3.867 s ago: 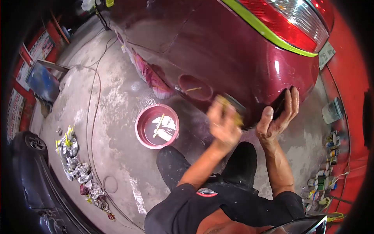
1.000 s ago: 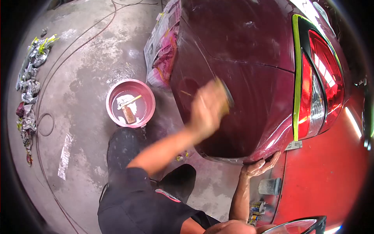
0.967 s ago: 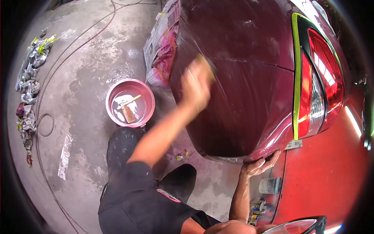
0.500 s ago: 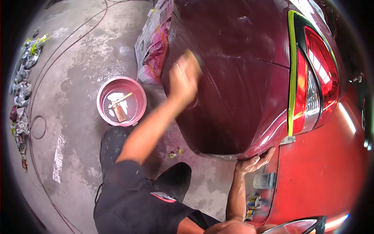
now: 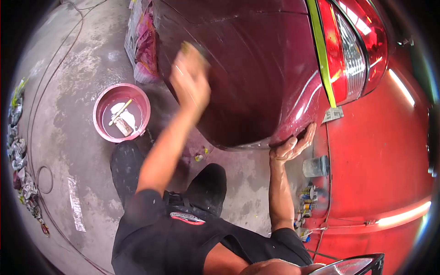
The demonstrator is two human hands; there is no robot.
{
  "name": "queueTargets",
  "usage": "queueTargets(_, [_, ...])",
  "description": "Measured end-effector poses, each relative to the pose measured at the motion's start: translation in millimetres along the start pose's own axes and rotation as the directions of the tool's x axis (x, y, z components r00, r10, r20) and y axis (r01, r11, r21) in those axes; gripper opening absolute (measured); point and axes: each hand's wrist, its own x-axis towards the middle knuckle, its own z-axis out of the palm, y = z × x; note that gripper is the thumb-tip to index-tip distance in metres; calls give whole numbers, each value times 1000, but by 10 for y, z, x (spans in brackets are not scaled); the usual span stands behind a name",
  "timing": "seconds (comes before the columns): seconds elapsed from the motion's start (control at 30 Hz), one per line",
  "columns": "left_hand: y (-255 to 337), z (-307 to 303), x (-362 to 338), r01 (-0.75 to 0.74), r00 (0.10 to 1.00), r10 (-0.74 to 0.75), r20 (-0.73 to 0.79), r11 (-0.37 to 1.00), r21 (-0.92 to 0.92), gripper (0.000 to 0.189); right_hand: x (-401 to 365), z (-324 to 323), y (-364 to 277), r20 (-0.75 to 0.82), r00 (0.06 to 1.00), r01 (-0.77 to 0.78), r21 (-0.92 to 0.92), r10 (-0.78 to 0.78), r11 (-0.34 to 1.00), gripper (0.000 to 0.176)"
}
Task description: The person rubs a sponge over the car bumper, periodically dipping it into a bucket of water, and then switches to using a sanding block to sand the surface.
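My left hand (image 5: 190, 82), blurred by motion, is closed on a small pad (image 5: 196, 49) with a yellowish edge, pressed to the dark red car panel (image 5: 238, 78). What lies under the pad is hidden. Against the panel's near lower edge rests my right hand (image 5: 293, 145), fingers stretched out, holding nothing. Green masking tape (image 5: 322, 55) runs between the panel and the red and clear tail light (image 5: 350, 50). Stained paper (image 5: 143, 50) covers the part at the panel's left.
A pink basin (image 5: 97, 114) on the floor holds liquid, a block and a yellow stick. A lidded tub (image 5: 314, 167) and several cans (image 5: 308, 195) stand by the red wall (image 5: 366, 160). A hose (image 5: 32, 119) and crumpled paper (image 5: 19, 153) lie at left.
The view has shifted, so car and basin appear further left and higher. My left hand is still on the panel with the pad; my right hand remains at its lower edge.
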Motion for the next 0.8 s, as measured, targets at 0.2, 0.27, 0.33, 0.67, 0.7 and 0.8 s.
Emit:
queueTargets(0.2, [661, -115, -440, 13, 999, 4, 50, 945, -327, 39, 51, -18, -31, -20, 1000, 2, -9, -2, 1000, 66])
queueTargets(0.27, [1086, -415, -1059, 265, 864, 89, 496, 757, -597, 36, 47, -39, -44, -9, 1000, -10, -10, 10, 1000, 66])
queueTargets(0.33, [943, -370, -1067, -423, 832, 502, 238, 850, -314, 40, 54, -48, -16, 3, 1000, 13, -6, -13, 1000, 65])
queueTargets(0.67, [1290, -31, -691, 260, 965, -164, 202, 572, -778, 37, 61, -40, -11, -7, 1000, 15, -29, -15, 999, 65])
queueTargets(0.7, [1185, -228, -877, -355, 871, 439, 219, 872, -338, 41, 49, -50, -10, -3, 1000, 2, -27, -3, 1000, 65])
queueTargets(0.8, [962, -143, -265, -357, 908, 396, 133, 901, -248, 32, 76, -33, -33, -7, 999, 34, -1, -34, 999, 61])
